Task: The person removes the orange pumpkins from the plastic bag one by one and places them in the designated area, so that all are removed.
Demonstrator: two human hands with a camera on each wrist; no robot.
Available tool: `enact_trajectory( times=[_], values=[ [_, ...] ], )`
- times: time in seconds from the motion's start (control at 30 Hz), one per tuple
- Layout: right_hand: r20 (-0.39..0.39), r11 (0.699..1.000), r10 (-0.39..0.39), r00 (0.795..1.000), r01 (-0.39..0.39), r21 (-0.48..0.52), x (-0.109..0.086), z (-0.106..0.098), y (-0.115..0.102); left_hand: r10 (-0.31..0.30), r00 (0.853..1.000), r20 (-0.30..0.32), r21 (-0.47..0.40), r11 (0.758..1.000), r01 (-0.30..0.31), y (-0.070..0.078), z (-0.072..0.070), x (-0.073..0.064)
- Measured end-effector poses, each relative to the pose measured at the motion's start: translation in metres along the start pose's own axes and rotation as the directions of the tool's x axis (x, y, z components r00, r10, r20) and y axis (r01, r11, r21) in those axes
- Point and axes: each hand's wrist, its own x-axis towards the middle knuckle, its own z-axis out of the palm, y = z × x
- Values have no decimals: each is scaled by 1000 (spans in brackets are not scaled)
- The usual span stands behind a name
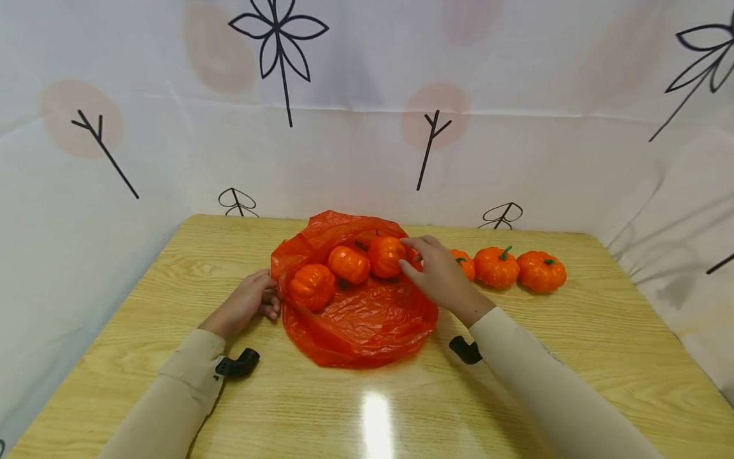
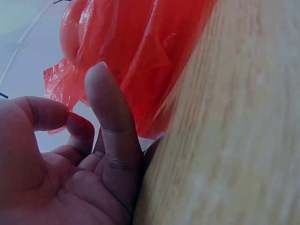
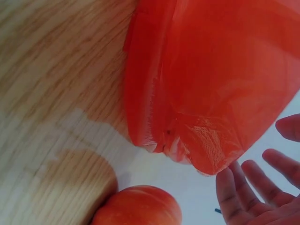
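Note:
A red plastic bag (image 1: 367, 325) lies spread with its mouth toward me, its film bunched up around the sides. Inside are three small orange toy pumpkins: one at the left (image 1: 312, 287), a middle pumpkin (image 1: 348, 264) and a right pumpkin (image 1: 387, 257). At the bag's left rim my left hand (image 1: 252, 303) pinches the thin film between thumb and fingertip, as the left wrist view shows. My right hand (image 1: 436, 271) is over the bag's right rim, its loosely spread fingers beside the right pumpkin. Whether they touch it is unclear.
To the right of the bag, more pumpkins stand in a row on the wooden table (image 1: 309, 408): a partly hidden pumpkin (image 1: 463, 264), a middle one (image 1: 496, 268) and an end one (image 1: 541, 271). White patterned cloth (image 1: 355, 153) hangs behind the table.

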Motion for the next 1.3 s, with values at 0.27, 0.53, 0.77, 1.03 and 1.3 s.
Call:
enact_trajectory(
  times=[0.27, 0.53, 0.77, 1.03, 1.3],
  values=[
    [48, 1000, -2, 999, 3, -21, 6, 1, -2, 2, 1000, 1, 0, 1000, -2, 0, 0, 0],
    [72, 999, -3, 997, 6, -44, 10, 3, -1, 3, 1000, 0, -5, 1000, -3, -1, -1, 1],
    [68, 999, -14, 998, 17, -40, 11, 4, 0, 0, 1000, -1, -3, 1000, 0, 0, 0, 1],
    [88, 997, -4, 996, 11, -74, 14, 7, 1, 5, 1000, 0, -2, 1000, -5, -1, -1, 1],
    [95, 998, 2, 996, 5, -70, 15, 10, 0, 6, 1000, -7, -8, 1000, -6, -2, -1, 2]
  ],
)
